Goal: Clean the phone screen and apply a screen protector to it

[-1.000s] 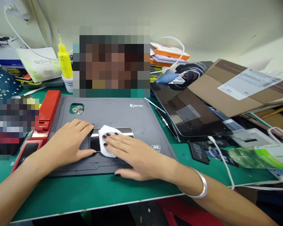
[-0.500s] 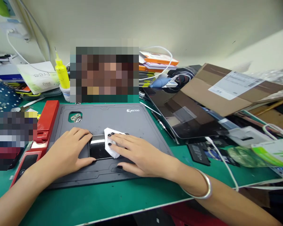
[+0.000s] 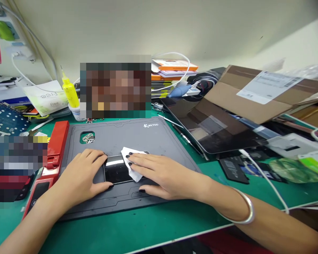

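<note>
A smartphone [image 3: 117,172] with a glossy black screen lies face up on the grey work mat [image 3: 111,135]. My left hand [image 3: 81,176] steadies its left end, fingertips at the far corner and thumb at the near edge. Under the flat fingers of my right hand [image 3: 164,174] is a folded white wipe [image 3: 134,173], pressed onto the screen. The right thumb rests apart, toward the near side. The hand and wipe hide the phone's right part.
Left of the mat lies a red tool [image 3: 58,141]. Behind it stands a yellow needle bottle [image 3: 70,93]. To the right are a large dark screen panel [image 3: 214,130], a cardboard box [image 3: 228,88], a white cable [image 3: 265,180] and a black battery-like part [image 3: 233,171].
The view has shifted, so the bench appears slightly lower and more to the right. My right hand has slid the wipe a little rightward, baring more screen. The left hand keeps its hold.
</note>
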Available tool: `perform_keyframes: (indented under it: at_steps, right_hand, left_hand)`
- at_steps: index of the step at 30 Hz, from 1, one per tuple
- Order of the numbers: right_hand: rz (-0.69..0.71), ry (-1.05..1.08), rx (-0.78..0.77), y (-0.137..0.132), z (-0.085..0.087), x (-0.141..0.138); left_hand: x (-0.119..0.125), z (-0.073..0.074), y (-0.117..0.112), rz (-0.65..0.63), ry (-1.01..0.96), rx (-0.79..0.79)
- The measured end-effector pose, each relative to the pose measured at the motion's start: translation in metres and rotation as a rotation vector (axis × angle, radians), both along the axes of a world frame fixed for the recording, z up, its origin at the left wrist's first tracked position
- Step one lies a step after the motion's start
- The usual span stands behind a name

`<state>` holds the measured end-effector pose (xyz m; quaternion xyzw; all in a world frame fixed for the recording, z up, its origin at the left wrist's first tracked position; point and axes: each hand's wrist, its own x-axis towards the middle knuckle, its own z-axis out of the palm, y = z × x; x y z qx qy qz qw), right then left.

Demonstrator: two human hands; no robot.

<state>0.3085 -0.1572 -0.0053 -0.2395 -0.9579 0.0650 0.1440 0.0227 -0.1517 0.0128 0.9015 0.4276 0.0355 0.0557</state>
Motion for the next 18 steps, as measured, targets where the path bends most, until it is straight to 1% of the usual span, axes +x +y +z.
perform_keyframes:
  at_steps: [9,14,16,18]
  right_hand:
    - [0.011,0.007,0.017,-0.001,0.002,-0.003]
    - [0.021,-0.002,0.007,0.002,0.001,-0.002]
    - [0.009,-0.029,0.015,0.005,0.003,-0.001]
    - [0.009,-0.083,0.040,0.006,0.007,-0.001]
  left_hand:
    - [-0.001,0.001,0.000,-0.013,-0.002,0.009]
    - [-0.006,-0.005,0.003,-0.003,-0.013,0.040]
    - [-0.012,-0.008,0.003,-0.027,-0.058,0.060]
    - [-0.016,-0.012,0.004,-0.056,-0.169,0.092]
